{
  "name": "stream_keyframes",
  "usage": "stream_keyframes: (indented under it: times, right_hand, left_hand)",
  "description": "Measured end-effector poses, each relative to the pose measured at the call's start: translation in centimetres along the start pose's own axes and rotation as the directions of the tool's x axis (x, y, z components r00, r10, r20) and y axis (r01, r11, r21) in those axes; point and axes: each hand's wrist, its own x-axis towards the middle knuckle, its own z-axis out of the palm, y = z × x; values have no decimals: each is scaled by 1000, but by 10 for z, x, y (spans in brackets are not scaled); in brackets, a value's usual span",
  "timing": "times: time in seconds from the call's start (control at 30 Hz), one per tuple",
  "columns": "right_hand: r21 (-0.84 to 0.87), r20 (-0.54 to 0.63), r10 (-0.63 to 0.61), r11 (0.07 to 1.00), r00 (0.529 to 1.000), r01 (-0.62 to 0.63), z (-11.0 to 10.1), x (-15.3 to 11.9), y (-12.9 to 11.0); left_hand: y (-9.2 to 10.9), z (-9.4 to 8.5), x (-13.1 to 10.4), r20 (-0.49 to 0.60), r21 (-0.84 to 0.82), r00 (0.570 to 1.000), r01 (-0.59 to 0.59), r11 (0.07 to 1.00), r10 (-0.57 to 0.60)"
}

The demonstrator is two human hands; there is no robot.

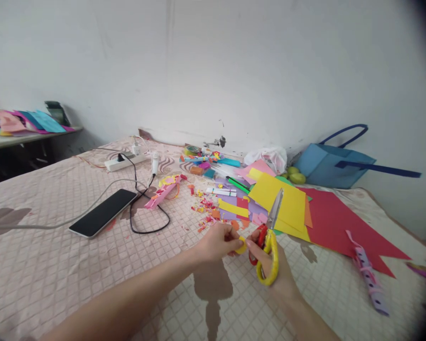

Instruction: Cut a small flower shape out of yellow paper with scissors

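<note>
Between thumb and fingers, my left hand [218, 242] pinches a small piece of yellow paper [240, 245]. Close beside it, my right hand [275, 265] has a pair of scissors [271, 237] with one red and one yellow handle looped on it, blades pointing up and away. The right thumb and fingertip meet the edge of the same yellow piece. Just beyond the hands lie paper scraps [208, 206], a yellow strip [233, 208] and a red piece of paper on purple paper [257, 210].
Yellow sheets [287, 201] and a large red sheet [337, 222] lie right, near a decorated purple paper tube [371, 279]. A blue bag [335, 163] stands behind. Left are a phone [104, 213], black cable [151, 232], power strip [124, 162] and pink paper craft [163, 193].
</note>
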Motion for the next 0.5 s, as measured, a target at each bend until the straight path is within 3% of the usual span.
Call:
stream_keyframes:
  times: [0.5]
  right_hand:
    - [29, -11, 4, 1000, 1000, -3, 0, 0, -1]
  left_hand:
    - [1, -1, 3, 3, -140, 995, 96, 986, -96]
